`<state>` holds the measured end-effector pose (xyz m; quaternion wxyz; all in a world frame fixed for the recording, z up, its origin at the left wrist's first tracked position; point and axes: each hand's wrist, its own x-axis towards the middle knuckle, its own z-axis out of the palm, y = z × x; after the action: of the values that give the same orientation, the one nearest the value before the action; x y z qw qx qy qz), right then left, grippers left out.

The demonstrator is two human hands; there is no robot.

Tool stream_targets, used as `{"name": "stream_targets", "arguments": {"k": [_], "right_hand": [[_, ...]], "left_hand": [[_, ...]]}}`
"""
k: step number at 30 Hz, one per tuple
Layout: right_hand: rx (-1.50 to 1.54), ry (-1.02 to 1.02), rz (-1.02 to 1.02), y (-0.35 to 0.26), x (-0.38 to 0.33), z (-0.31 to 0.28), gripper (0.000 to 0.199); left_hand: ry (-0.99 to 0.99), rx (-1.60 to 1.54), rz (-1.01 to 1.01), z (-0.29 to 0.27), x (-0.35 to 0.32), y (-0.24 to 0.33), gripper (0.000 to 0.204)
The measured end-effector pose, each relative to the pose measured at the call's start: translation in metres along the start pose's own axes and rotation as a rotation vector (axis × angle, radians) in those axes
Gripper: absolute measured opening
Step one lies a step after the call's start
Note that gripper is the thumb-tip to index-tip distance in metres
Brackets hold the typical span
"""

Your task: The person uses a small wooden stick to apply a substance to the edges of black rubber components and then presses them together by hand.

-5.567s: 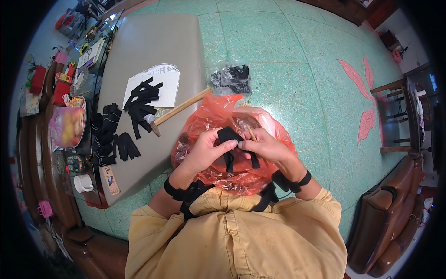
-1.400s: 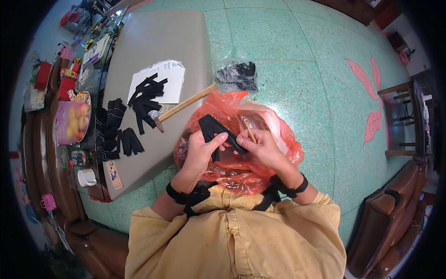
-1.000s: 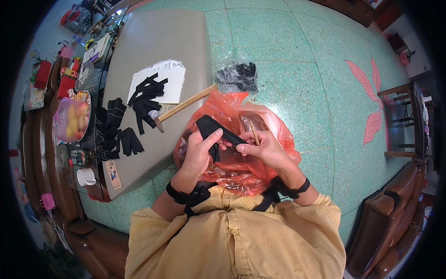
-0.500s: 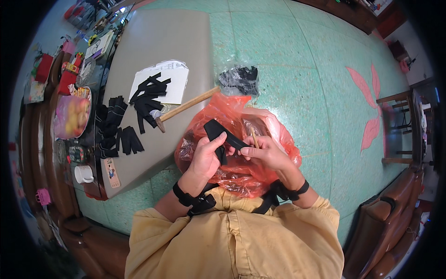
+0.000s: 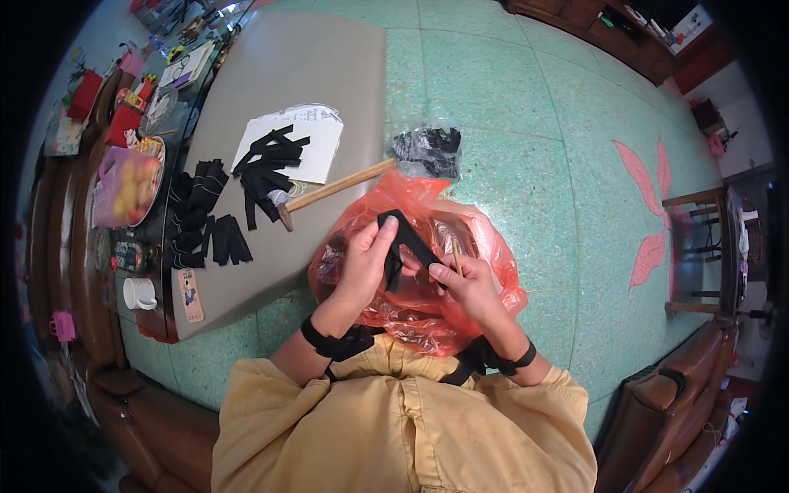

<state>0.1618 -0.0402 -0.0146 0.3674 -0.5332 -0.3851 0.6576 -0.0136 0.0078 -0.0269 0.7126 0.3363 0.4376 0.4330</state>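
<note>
Between my two hands a black fabric strip (image 5: 421,248) is stretched at a slant, with a folded part hanging below my left hand. My left hand (image 5: 360,261) pinches its upper end, the thumb lying along the top. My right hand (image 5: 472,289) grips the lower end, and a thin wooden stick (image 5: 456,258) stands up out of the same fingers. Under both hands lies a crumpled red plastic bag (image 5: 337,238), over my lap; what it holds is hard to make out.
On the grey bench (image 5: 320,62) at left lie a hammer (image 5: 341,186), white paper (image 5: 322,156), loose black strips (image 5: 267,168) and strip bundles (image 5: 197,197). A clear bag of black pieces (image 5: 427,149) sits beyond the red bag. A white mug (image 5: 140,293) stands far left.
My left thumb has moved up the strip to its end, and the strip now runs straighter between my hands. My right hand has shifted slightly right and down. The view has shifted a little.
</note>
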Motion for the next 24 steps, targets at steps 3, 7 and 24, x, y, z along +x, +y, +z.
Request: {"name": "stream_targets", "arguments": {"k": [3, 7, 24], "right_hand": [[0.040, 0.057, -0.010, 0.003, 0.000, -0.004, 0.016], [-0.142, -0.012, -0.106, -0.006, 0.010, -0.010, 0.016], [-0.362, 0.035, -0.246, -0.015, 0.007, 0.009, 0.015]], "left_hand": [[-0.155, -0.241, -0.188, -0.002, -0.006, 0.006, 0.032], [-0.304, -0.090, -0.132, -0.012, -0.010, -0.001, 0.026], [-0.419, 0.397, -0.167, -0.003, -0.020, 0.004, 0.016]]}}
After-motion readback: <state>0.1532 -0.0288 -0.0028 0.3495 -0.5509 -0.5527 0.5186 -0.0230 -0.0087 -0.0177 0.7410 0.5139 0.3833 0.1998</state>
